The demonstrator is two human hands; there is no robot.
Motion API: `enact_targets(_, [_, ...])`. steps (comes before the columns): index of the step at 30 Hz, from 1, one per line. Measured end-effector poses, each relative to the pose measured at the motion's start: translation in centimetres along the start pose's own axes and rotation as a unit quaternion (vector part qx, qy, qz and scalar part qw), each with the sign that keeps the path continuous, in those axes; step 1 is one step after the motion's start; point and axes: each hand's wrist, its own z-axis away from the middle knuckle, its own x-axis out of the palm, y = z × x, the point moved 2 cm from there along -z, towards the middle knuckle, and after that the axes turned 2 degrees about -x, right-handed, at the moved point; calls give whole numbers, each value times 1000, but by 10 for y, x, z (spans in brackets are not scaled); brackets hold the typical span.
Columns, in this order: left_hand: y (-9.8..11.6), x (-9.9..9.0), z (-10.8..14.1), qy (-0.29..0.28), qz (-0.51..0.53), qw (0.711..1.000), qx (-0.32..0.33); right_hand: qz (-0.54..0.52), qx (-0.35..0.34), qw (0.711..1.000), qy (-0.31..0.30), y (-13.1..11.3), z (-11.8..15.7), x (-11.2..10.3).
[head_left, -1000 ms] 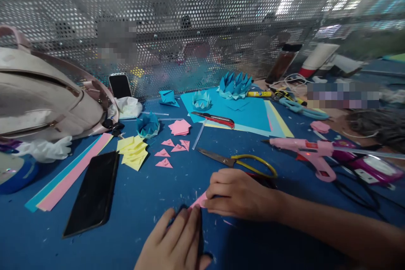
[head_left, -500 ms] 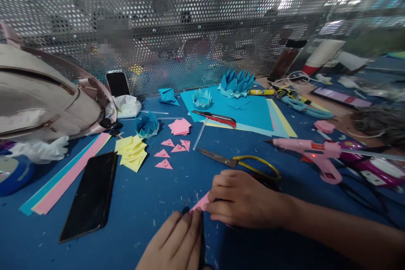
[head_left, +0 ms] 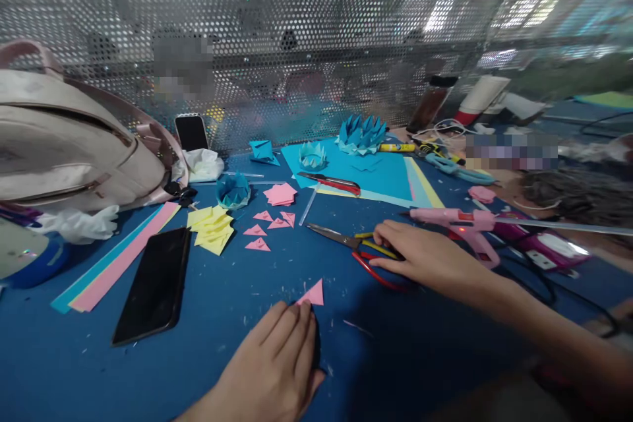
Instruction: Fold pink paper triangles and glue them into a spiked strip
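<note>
Right hand (head_left: 420, 252) moved to scissors (head_left: 346, 240), pink paper (head_left: 315, 293) partly beneath left hand (head_left: 274, 362).

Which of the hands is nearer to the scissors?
Right. The right hand is at the handle end of the scissors; the left hand is apart, lower left, on pink paper.

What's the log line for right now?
left hand: on pink paper triangle; right hand: at scissors, grip unclear; nearby: pink glue gun
</note>
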Motion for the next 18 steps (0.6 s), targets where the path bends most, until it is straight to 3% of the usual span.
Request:
enact_targets(4, [1, -2, 2, -36, -11, 999, 18, -53, -31, 998, -7, 2, 10, 8])
enact_targets(11, [5, -2, 6, -60, -29, 997, 27, -179, -38, 982, 39, 1, 8, -6])
enact_targets(14, [5, -2, 6, -62, -32, 997, 31, -318, -75, 943, 63, -24, -6, -8])
enact_targets(18, [5, -3, 6, -68, -33, 996, 36, -506, -96, 857, 2, -70, -29, 2])
